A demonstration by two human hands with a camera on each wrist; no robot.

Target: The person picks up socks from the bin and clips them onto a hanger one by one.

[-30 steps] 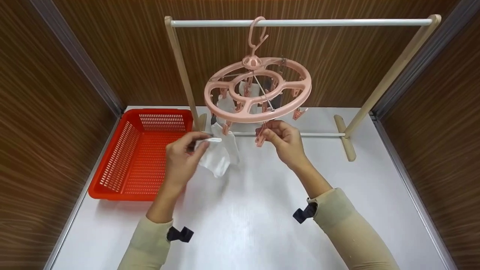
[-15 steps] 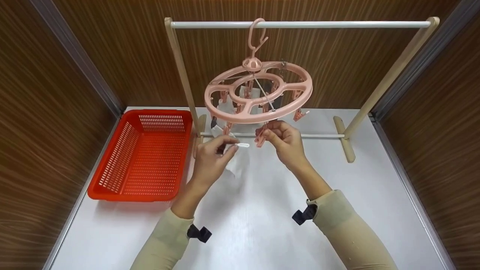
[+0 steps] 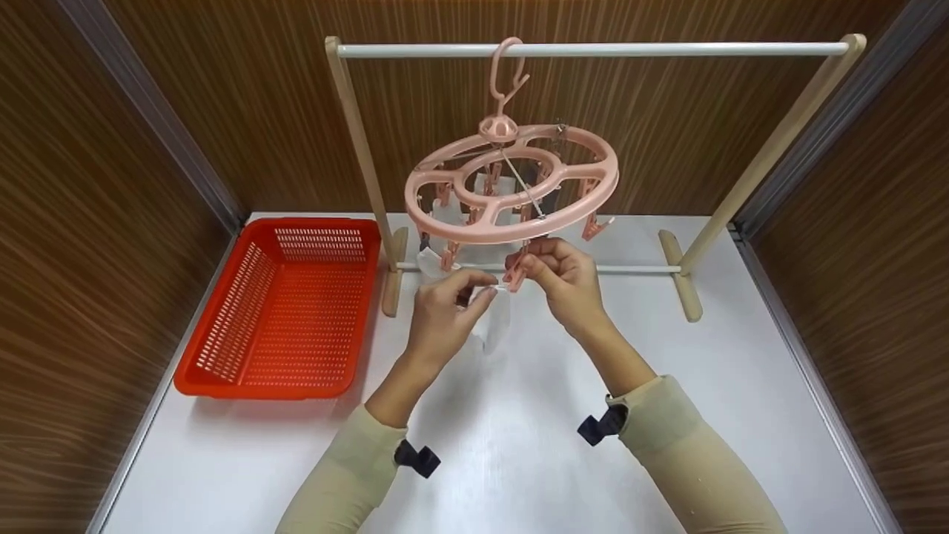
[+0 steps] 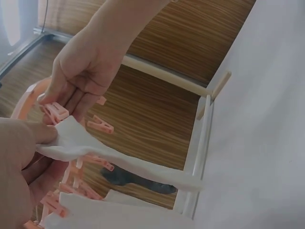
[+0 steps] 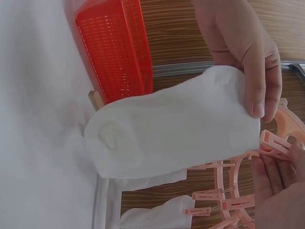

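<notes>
A white sock (image 5: 176, 124) hangs from my left hand (image 3: 452, 311), pinched by its cuff between thumb and fingers. My right hand (image 3: 560, 285) pinches a pink clothespin (image 3: 514, 277) that dangles from the front rim of a round pink hanger (image 3: 489, 231). In the right wrist view the sock's cuff edge meets the tip of that clothespin; I cannot tell whether it lies between the prongs. Other white socks (image 4: 119, 214) and a dark sock (image 4: 138, 180) hang from clothespins farther round the hanger.
The hanger hooks over the white bar (image 3: 667, 50) of a rack with wooden legs (image 3: 771, 159). A red plastic basket (image 3: 278, 389) stands on the white table at the left. Wood-grain panels (image 3: 245, 104) enclose the back and sides.
My left hand has moved right with the sock, from near the basket to the clothespin. The right hand has stayed at the clothespin.
</notes>
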